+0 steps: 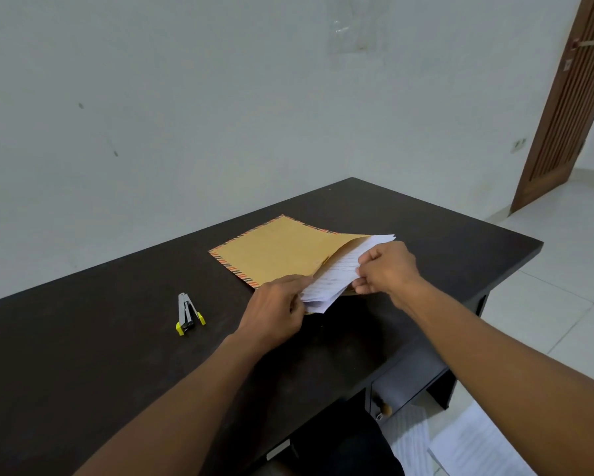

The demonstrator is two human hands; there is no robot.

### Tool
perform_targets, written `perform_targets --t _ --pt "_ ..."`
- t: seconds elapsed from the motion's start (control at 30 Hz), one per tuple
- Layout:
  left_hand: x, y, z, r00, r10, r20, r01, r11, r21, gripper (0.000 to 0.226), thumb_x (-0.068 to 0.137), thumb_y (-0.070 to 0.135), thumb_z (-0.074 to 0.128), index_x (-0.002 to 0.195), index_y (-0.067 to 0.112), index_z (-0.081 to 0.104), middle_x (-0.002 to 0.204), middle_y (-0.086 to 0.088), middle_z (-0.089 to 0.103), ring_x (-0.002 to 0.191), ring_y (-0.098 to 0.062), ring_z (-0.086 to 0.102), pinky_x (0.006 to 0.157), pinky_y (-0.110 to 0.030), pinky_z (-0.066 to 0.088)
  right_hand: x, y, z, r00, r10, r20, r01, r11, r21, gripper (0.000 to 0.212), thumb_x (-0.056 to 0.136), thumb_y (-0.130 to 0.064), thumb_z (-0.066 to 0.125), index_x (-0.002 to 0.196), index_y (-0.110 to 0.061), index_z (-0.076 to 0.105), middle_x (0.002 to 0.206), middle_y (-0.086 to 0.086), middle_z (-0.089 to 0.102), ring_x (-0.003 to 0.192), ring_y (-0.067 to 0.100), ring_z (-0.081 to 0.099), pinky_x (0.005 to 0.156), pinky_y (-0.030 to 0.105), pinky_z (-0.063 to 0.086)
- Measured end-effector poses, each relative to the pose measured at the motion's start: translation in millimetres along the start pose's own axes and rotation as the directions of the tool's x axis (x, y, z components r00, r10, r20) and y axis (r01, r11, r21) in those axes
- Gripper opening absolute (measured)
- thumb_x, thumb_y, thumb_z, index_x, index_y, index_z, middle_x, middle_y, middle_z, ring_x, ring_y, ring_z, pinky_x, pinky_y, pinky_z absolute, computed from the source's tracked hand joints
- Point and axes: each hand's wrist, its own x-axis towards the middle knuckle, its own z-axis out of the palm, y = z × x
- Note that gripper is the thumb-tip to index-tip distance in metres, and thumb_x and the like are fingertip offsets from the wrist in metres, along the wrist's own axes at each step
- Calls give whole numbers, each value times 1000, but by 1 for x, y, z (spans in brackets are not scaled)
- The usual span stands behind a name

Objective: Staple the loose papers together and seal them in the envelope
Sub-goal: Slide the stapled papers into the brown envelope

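A brown envelope [275, 252] with a striped red and black border lies flat on the dark desk [82, 338]. A stack of white printed papers [340, 269] sticks partway out of its open right end. My right hand [385, 269] pinches the papers' near edge. My left hand [278, 307] holds the envelope's mouth at its near corner, fingers against the papers. A grey stapler [186, 314] with yellow ends lies alone on the desk to the left of my hands.
The desk's right edge [515, 269] drops to a white tiled floor. Loose printed sheets [470, 444] lie on the floor at the bottom right. A drawer unit [402, 383] sits under the desk. A wooden door [563, 108] stands at the far right.
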Motion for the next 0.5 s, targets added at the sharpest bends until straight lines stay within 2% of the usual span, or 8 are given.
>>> perform_targets --t 0.07,0.13,0.2,0.27,0.33,0.43,0.5 --pt "0 0 1 1000 22 16 -22 1000 -4 49 80 9 49 123 22 68 112 7 72 94 -19 66 72 -38 54 3 -6 12 998 54 35 -56 998 39 4 95 3 59 93 6 62 89 22 69 56 24 73 56 32 63" --pt "-2 -1 1 999 29 18 -29 1000 -3 50 81 11 48 127 20 67 116 7 71 96 -18 66 74 -37 55 12 -11 22 993 112 37 -115 990 83 13 95 2 58 106 8 63 94 23 69 54 23 73 56 32 63" --pt "-4 -2 -1 999 33 5 -33 999 3 51 82 9 50 130 18 67 121 6 71 98 -16 67 77 -35 56 20 -16 30 980 167 109 -178 978 105 25 97 4 51 120 7 58 95 24 68 51 21 73 50 30 61" --pt "-5 -4 -3 999 42 0 -42 999 -4 52 83 7 51 131 17 66 122 6 71 98 -16 67 77 -35 56 24 -16 40 970 187 152 -204 973 104 32 99 6 43 131 6 51 103 27 68 56 25 74 48 31 60" --pt "-6 -4 -5 999 46 4 -46 999 -7 51 84 7 51 132 18 65 124 7 70 100 -15 66 80 -35 56 27 -13 50 980 164 115 -173 982 77 27 96 8 49 123 8 55 109 28 67 63 30 75 55 37 62" --pt "-6 -6 -8 999 42 31 -42 999 10 52 86 7 54 136 18 63 132 7 66 112 -11 63 91 -28 55 23 -8 64 992 122 17 -121 992 -29 5 92 0 64 93 4 65 86 20 74 57 25 74 60 38 64" --pt "-8 -7 -11 998 40 49 -42 999 30 53 87 7 54 138 19 61 135 7 64 117 -8 60 97 -23 52 21 -5 70 992 127 16 -126 991 -47 8 92 -6 67 92 2 66 79 16 74 54 22 74 60 36 64"
